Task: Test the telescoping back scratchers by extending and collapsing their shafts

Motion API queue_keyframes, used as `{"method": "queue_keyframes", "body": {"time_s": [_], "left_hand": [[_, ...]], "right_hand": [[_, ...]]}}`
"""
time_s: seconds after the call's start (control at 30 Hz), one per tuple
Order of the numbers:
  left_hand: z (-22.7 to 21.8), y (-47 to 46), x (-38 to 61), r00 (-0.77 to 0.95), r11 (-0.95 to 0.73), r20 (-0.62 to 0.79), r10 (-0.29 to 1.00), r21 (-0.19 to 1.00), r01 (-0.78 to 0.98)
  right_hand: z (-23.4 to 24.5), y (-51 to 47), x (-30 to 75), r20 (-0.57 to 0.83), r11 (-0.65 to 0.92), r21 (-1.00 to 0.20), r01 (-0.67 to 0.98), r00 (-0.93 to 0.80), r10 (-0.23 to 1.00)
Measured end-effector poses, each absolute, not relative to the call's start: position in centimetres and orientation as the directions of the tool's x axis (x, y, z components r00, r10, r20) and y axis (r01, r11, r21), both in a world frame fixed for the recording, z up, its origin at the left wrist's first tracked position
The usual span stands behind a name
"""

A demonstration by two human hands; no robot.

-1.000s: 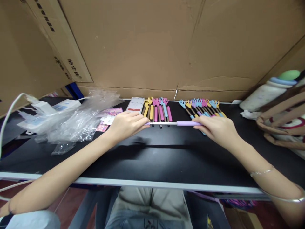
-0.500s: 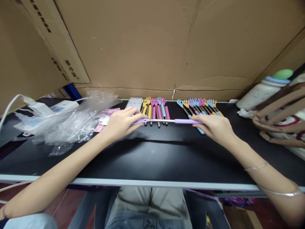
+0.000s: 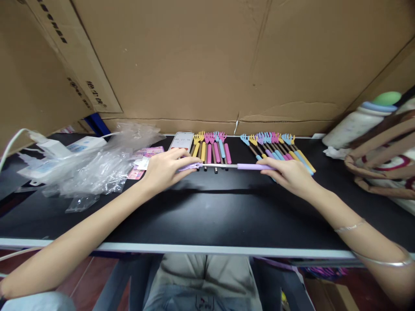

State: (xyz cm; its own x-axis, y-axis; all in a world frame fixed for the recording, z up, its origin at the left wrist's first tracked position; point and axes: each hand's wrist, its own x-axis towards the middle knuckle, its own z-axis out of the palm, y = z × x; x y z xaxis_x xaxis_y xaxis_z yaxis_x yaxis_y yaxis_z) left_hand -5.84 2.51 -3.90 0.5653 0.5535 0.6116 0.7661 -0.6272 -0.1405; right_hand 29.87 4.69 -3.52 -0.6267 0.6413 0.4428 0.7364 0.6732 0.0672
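Note:
A purple telescopic back scratcher point(image 3: 227, 166) is stretched sideways just above the black table point(image 3: 207, 211). My left hand point(image 3: 165, 167) pinches its claw end at the left. My right hand point(image 3: 288, 174) is closed on its purple handle at the right. Behind it lie two rows of collapsed scratchers in yellow, pink and blue: one group point(image 3: 212, 149) at the centre and a fanned group point(image 3: 279, 147) behind my right hand.
A phone point(image 3: 181, 140) lies beside the centre group. Clear plastic bags point(image 3: 94, 162), pink cards point(image 3: 145, 157) and a white charger with cable point(image 3: 55, 149) sit at the left. A bottle point(image 3: 356, 123) and a bag point(image 3: 385, 160) stand at the right. Cardboard walls the back.
My hands have drawn slightly further apart, pulling the scratcher's metal rod out longer. My left hand has slid leftward and the claw end now shows past its fingers.

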Motion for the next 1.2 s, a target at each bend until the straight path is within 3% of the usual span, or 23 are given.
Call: {"method": "queue_keyframes", "body": {"time_s": [0.2,0.33,0.47,0.57,0.67,0.9,1.2], "left_hand": [[-3.7,2.4,-5.8,0.543,-0.601,0.622,0.564,-0.141,0.787],[-3.3,2.4,-6.0,0.43,-0.533,0.579,0.693,0.01,0.846],[-3.5,2.5,-6.4,0.377,-0.482,0.419,0.826,0.18,0.857],[-3.8,2.6,-6.4,0.365,-0.465,0.35,0.863,0.267,0.844],[-4.0,2.6,-6.4,0.366,-0.49,0.377,0.851,0.319,0.811],[-4.4,2.6,-6.3,0.372,-0.531,0.445,0.815,0.313,0.788],[-4.7,2.5,-6.3,0.376,-0.551,0.518,0.769,0.237,0.8]], "right_hand": [[-3.3,4.5,29.5,0.418,0.671,-0.056,0.739,-0.593,0.688],[-3.3,4.4,29.5,0.453,0.673,-0.054,0.738,-0.582,0.675],[-3.5,4.5,30.0,0.48,0.646,-0.026,0.763,-0.558,0.677],[-3.6,4.7,30.3,0.475,0.625,-0.036,0.78,-0.536,0.698],[-3.7,4.8,30.3,0.456,0.63,-0.086,0.772,-0.531,0.714],[-3.9,5.0,30.1,0.33,0.662,-0.231,0.713,-0.583,0.742],[-3.9,4.7,30.0,0.25,0.647,-0.236,0.725,-0.598,0.762]]}}
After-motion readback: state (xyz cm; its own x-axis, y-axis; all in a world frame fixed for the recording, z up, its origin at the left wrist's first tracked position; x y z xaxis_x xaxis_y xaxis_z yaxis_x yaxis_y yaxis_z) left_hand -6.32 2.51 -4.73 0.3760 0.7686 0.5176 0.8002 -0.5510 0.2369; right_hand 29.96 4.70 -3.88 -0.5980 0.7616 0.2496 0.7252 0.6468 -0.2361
